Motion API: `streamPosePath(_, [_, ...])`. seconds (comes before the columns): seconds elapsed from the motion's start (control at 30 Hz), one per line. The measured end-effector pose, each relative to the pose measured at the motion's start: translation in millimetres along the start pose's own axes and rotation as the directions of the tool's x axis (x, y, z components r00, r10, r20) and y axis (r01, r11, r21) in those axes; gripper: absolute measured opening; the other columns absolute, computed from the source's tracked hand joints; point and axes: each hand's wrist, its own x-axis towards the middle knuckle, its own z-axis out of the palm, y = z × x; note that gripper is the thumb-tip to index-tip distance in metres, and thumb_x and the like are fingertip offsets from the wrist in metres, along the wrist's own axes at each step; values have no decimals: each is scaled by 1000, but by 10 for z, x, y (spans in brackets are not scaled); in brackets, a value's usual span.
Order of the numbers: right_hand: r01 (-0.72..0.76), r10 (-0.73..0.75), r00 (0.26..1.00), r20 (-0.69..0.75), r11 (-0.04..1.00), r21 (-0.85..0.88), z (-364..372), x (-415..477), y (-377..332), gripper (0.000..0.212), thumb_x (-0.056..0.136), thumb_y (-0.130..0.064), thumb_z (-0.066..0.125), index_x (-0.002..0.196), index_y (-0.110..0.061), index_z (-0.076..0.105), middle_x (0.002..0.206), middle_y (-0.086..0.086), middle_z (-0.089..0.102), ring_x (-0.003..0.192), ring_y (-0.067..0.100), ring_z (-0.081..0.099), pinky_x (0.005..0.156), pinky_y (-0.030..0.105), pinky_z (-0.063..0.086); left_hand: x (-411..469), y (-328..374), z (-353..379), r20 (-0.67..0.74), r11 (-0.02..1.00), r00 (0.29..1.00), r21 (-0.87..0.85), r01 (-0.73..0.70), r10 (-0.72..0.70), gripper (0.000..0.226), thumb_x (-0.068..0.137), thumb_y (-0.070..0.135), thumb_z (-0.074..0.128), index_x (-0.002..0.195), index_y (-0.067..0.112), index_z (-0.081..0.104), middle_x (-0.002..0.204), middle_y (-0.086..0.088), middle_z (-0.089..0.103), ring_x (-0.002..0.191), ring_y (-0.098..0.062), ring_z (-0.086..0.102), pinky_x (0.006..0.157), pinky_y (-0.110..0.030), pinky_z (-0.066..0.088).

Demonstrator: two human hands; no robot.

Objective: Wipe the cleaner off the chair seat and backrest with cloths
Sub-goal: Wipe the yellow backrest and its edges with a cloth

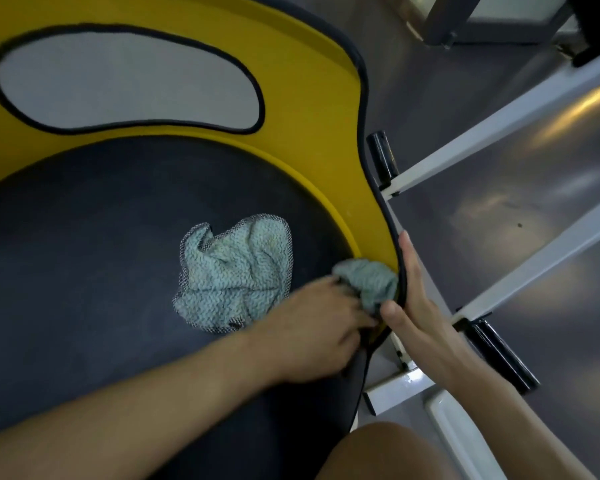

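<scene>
Left hand (pixel 312 320) grips a bunched teal cloth (pixel 368 282), fingers curled round it, pressing it into the yellow shell (pixel 291 81) right at the chair's R edge. Right hand (pixel 423 306) holds nothing: fingers straight & flat along the outside of the black edge trim (pixel 362 109), thumb lying just inside it, next to the cloth. Trim curves from top of frame down past both hands; beyond it, on the R, white frame bars (pixel 499 123) w/ black roller pads (pixel 381 155) run close beside the edge, grey floor (pixel 499 209) between them. Room on the seat side is wide: dark seat pad (pixel 84 237) sits cupped in the shell, w/ a 2nd cloth (pixel 232 271) lying crumpled on it, just L of the left hand's knuckles, apart from the rim. Backrest above has a pale grey inset (pixel 118 81) ringed in black. Whether any cleaner is on the surfaces, can't tell.
</scene>
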Motion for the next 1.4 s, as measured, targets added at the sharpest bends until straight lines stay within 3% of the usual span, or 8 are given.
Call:
streamPosePath(0.13, [43,-43,999,8,999,14,4,8,22,94,82,-88,37,149,-53,-18,140,-60,14,135,-22,28,105,5,29,98,-196,-243,-152,991,980,-46,123,-129,34,89,30,43,101,34,74,101,15,67,106,-11,55,96,-33,45])
streamPosePath(0.33, [24,-25,1000,17,1000,20,-3,-3,44,84,74,-95,33,137,-73,-19,129,-66,15,125,-27,33,101,6,33,315,-247,-117,-299,979,933,-98,181,-203,22,97,24,57,119,26,59,126,7,51,111,-15,53,87,-33,48])
streamPosePath(0.47, [20,-21,1000,7,998,54,13,3,48,88,78,-91,34,144,-62,-17,133,-65,12,127,-30,28,101,2,30,468,-258,-39,-277,936,894,-101,338,-353,28,96,26,58,122,22,51,124,0,52,97,-25,58,72,-31,35])
streamPosePath(0.73, [21,-21,1000,2,998,51,13,5,52,86,78,-92,36,144,-68,-15,138,-57,22,132,-15,37,109,17,35,161,-57,191,-152,1000,988,7,18,-17,18,91,20,57,107,17,64,98,-3,61,88,-27,60,79,-44,52])
streamPosePath(0.93, [37,-37,999,-15,999,30,27,-16,54,81,84,-87,35,145,-67,-13,138,-60,16,133,-21,31,108,14,31,-129,-132,85,119,978,981,126,-168,153,55,105,42,33,154,16,35,163,-5,31,152,-21,21,124,-38,15])
streamPosePath(1.07, [48,-48,999,-17,999,14,15,-2,60,84,82,-89,34,147,-64,-14,137,-62,13,132,-25,27,107,9,28,-104,-256,-81,250,959,948,155,-237,194,56,107,48,21,160,31,18,169,-1,9,156,-19,3,126,-43,4])
streamPosePath(1.23, [49,-49,999,-2,998,29,13,-5,105,88,81,-89,35,149,-60,-13,142,-58,12,138,-18,27,115,33,30,-52,-253,-61,273,941,947,239,-240,172,54,107,54,17,152,35,41,168,-4,16,155,-22,7,127,-44,4])
streamPosePath(1.4, [45,-45,999,-12,999,18,23,-11,91,89,79,-91,34,149,-61,-13,137,-62,13,132,-22,30,110,25,32,-21,-239,72,194,918,977,363,-158,92,57,106,53,13,141,38,56,161,-6,36,152,-26,23,126,-48,10])
